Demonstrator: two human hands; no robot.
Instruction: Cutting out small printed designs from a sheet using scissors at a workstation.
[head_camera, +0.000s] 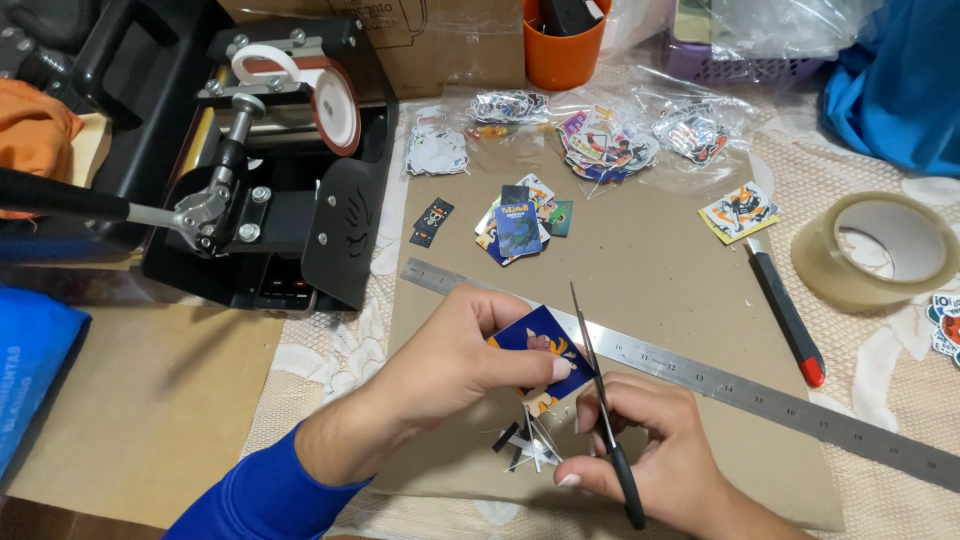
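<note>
Left hand: pinches blue sticker by thumb and fingers.
Right hand: closed round scissors; blades against sticker's right edge.

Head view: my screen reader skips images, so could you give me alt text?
A left hand holds a small blue printed card while the right hand cuts it with scissors above a metal ruler on brown cardboard.
</note>
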